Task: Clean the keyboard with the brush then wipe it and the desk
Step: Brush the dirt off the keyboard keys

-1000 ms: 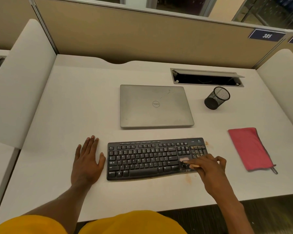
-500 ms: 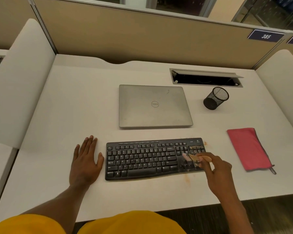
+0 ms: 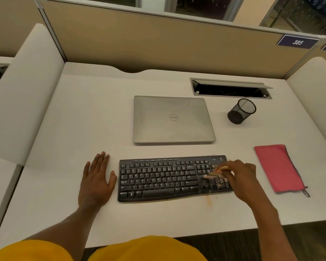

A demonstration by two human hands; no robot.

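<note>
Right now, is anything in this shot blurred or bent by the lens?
Head view: the right hand and brush are slightly motion-blurred over the keyboard; the left hand is sharp; the wide lens bows the desk edges and partition; lighting is soft, with no glare.

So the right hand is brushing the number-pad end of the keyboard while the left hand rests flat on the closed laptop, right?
Not quite. The right hand does hold the brush at the number-pad end of the keyboard, but the head view shows the left hand flat on the desk beside the keyboard's left end, not on the closed laptop.
</note>
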